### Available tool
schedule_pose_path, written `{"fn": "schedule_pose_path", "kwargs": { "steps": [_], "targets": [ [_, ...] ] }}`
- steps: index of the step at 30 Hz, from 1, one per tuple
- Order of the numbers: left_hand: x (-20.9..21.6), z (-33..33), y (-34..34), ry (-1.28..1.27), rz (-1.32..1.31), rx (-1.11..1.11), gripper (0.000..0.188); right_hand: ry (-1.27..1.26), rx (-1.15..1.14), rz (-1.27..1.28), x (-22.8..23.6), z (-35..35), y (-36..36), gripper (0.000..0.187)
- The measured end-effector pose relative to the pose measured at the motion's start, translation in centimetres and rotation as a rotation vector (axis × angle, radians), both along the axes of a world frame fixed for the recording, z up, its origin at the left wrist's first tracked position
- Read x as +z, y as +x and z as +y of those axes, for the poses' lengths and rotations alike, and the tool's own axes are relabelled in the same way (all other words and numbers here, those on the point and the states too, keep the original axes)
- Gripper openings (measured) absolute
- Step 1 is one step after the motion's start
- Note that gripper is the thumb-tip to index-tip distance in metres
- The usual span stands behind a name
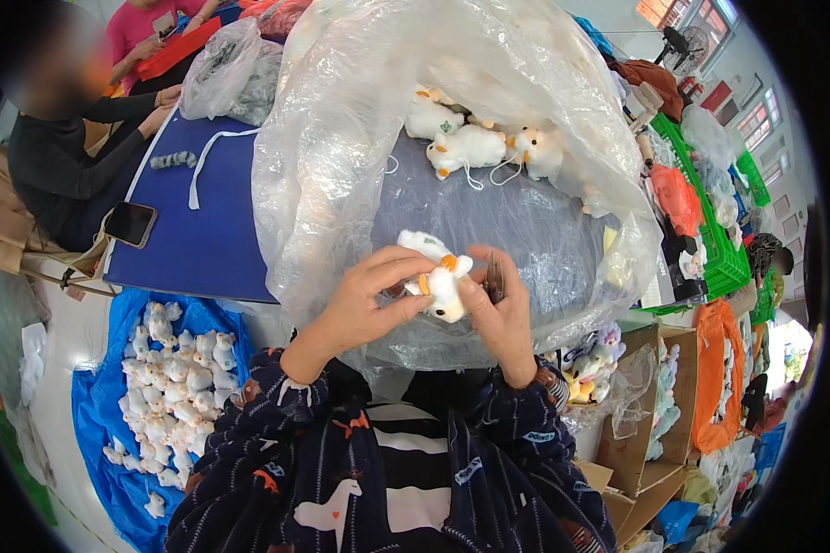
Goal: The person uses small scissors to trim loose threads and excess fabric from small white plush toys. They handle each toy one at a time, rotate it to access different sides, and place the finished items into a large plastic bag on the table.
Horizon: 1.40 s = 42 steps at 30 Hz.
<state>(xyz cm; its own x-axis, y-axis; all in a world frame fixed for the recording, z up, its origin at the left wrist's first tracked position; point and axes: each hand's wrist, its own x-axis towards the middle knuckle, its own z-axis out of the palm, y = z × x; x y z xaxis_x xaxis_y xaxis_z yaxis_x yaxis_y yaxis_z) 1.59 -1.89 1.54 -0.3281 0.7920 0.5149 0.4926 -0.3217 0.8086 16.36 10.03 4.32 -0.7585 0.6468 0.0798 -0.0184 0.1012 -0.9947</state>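
Observation:
A small white plush animal with orange feet (pixel 441 275) is held between both hands over the table. My left hand (pixel 371 300) grips its left side with fingers curled around it. My right hand (pixel 500 309) pinches its right side and also holds a small dark tool, partly hidden. Three similar white plush toys (pixel 475 147) lie farther back on a big clear plastic bag (pixel 341 138) that is spread over the blue table (pixel 207 230).
A blue sheet on the floor at the left (pixel 111 461) holds several white plush toys. A phone (pixel 130 224) lies at the table's left edge. Another person in dark sleeves (pixel 74 157) sits at the far left. Cardboard boxes (pixel 650 433) and green crates (pixel 719 249) stand at the right.

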Motion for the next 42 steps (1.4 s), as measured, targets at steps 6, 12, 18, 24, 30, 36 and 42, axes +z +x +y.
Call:
{"fn": "schedule_pose_path", "kwargs": {
  "steps": [6,12,18,24,30,36,42],
  "targets": [
    [-0.8,0.0,0.4,0.040,-0.226,-0.010,0.021,-0.059,0.093,0.005,-0.2,0.6,-0.1,0.030],
    [-0.5,0.2,0.9,0.031,-0.473,0.054,0.015,-0.103,0.127,0.028,-0.8,0.5,-0.3,0.024],
    [0.6,1.6,0.5,-0.103,-0.381,0.003,0.015,-0.232,0.056,0.098,-1.8,0.9,-1.0,0.020],
    [-2.0,2.7,-0.1,0.054,-0.481,0.010,0.038,-0.432,0.026,0.186,-1.7,2.0,-2.2,0.019],
    [-1.3,1.3,2.3,-0.103,-0.096,0.135,0.067,-0.313,-0.048,0.163,-2.2,2.1,-2.5,0.019],
    [-2.1,2.2,0.6,-0.170,-0.072,-0.046,0.065,-0.386,0.141,0.116,-2.4,4.2,-2.9,0.021],
    [-3.3,3.6,-1.0,-0.082,-0.680,-0.195,0.064,-0.170,-0.013,0.033,-1.2,3.7,-3.4,0.020]
  ]
}}
